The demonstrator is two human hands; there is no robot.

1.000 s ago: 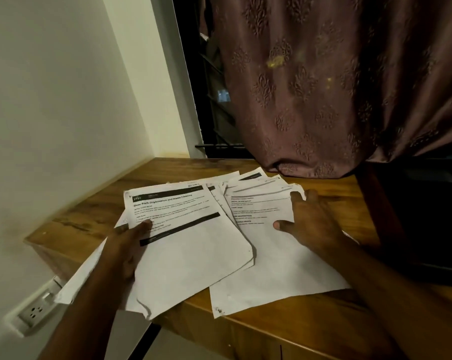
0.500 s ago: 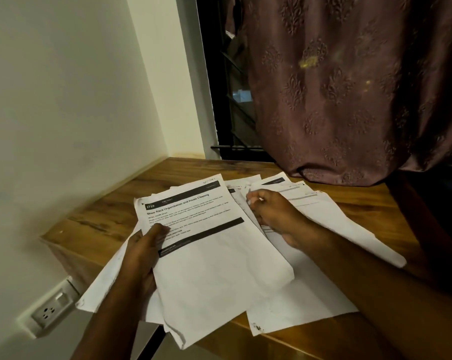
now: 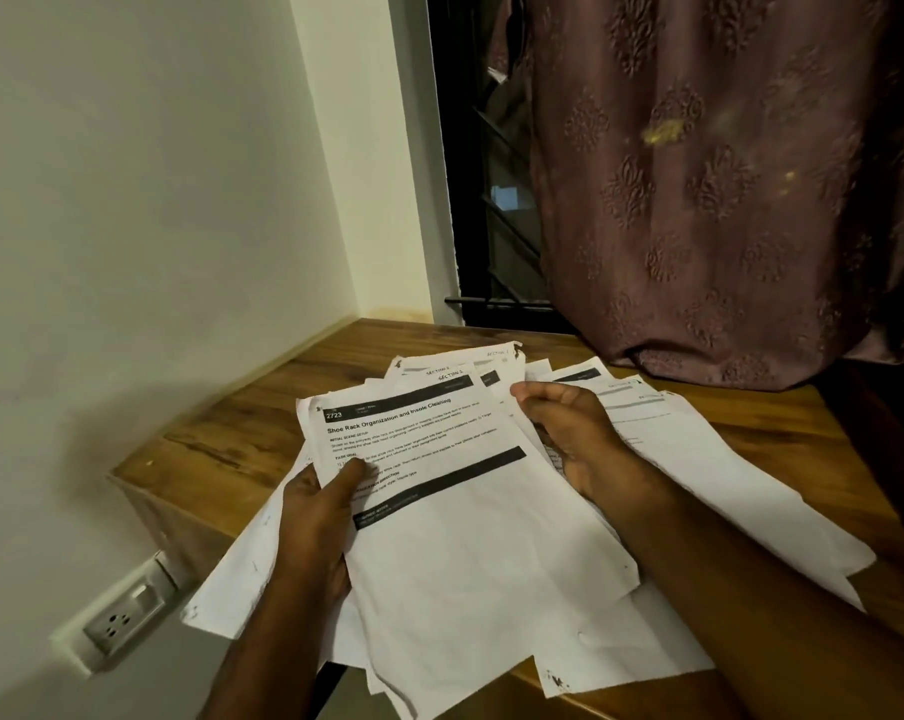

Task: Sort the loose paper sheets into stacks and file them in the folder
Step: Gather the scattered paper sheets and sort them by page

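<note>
You are at the sorting step. No folder shows in this view, so filing looks far off.

Start on the left. Your left hand holds a bunch of printed sheets at its left edge. The thumb lies on top of the print and the fingers curl under, so it is pinching the paper. The top page reads "Shoe Rack Organization and Insole Cleaning". This bunch hangs out past the front edge of the wooden desk, near its front left corner.

Move right. Your right hand rests on the loose sheets fanned out near the middle of the desk. Its fingers are bent down onto the paper edges. You cannot tell if it grips a page or only presses on it.

The next move, I think, is to pick out one page with the right hand and lay it on the bunch it belongs to. Go slow, since the pages overlap and two may lift at once.

A wall socket sits low on the left wall. A brown curtain hangs down onto the back right of the desk. It touches the desk close to the far sheets and could get in the way there.
</note>
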